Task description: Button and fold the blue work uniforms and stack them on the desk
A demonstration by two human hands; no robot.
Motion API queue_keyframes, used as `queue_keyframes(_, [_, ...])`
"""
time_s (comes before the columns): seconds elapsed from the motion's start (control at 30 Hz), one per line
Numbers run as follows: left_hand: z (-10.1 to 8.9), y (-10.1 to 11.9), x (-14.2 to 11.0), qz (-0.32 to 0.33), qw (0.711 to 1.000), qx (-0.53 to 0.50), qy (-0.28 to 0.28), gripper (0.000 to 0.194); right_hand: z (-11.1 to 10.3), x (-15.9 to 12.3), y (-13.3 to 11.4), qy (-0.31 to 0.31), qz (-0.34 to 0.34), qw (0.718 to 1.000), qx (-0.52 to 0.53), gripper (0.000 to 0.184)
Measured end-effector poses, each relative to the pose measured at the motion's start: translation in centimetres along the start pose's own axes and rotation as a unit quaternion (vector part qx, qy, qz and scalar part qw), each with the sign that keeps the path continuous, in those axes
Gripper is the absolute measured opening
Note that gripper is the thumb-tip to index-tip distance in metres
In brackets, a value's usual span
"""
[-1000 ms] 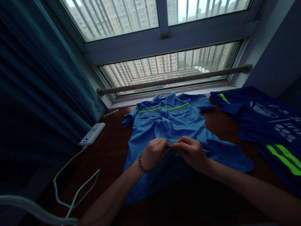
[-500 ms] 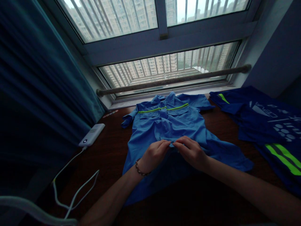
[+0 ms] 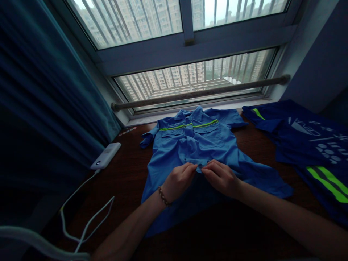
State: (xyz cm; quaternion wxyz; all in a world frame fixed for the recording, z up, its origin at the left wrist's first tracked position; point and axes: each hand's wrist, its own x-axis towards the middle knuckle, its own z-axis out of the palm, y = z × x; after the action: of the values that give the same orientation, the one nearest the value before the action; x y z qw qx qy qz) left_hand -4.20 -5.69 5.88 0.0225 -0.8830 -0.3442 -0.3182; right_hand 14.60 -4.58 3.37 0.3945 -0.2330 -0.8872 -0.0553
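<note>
A light blue short-sleeved work shirt (image 3: pixel 174 145) lies spread on the dark wooden table, collar toward the window, with a yellow-green stripe across its chest. My left hand (image 3: pixel 181 181) pinches the shirt's front edge between thumb and fingers. Opposite it, close by, my right hand (image 3: pixel 221 177) pinches the same front opening. Between my fingertips a small dark round button (image 3: pixel 200 166) shows on the lifted cloth. The fingertips partly cover it, so I cannot tell whether it sits in a buttonhole.
A dark blue garment (image 3: pixel 293 127) with reflective yellow-green bands lies at the right. On the left a white power bank (image 3: pixel 106 156) trails a white cable (image 3: pixel 78 185) near the curtain (image 3: pixel 54 90). A rail (image 3: pixel 201 93) crosses the window behind the shirt.
Both hands keep their pinch on the shirt front. The right hand has lowered slightly, and more of the button and cloth shows between the fingertips.
</note>
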Motion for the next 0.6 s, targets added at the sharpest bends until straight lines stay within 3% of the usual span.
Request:
queue_keyframes(0.2, [0.1,1.0,-0.1,0.018,0.999,0.026,0.030,0.013,0.7,-0.6,-0.1,0.020,-0.013,0.999,-0.030,0.011])
queue_keyframes(0.6, [0.5,1.6,-0.8,-0.024,0.997,0.058,0.033,0.009,0.0,0.0,-0.4,0.034,-0.070,0.996,-0.035,0.007])
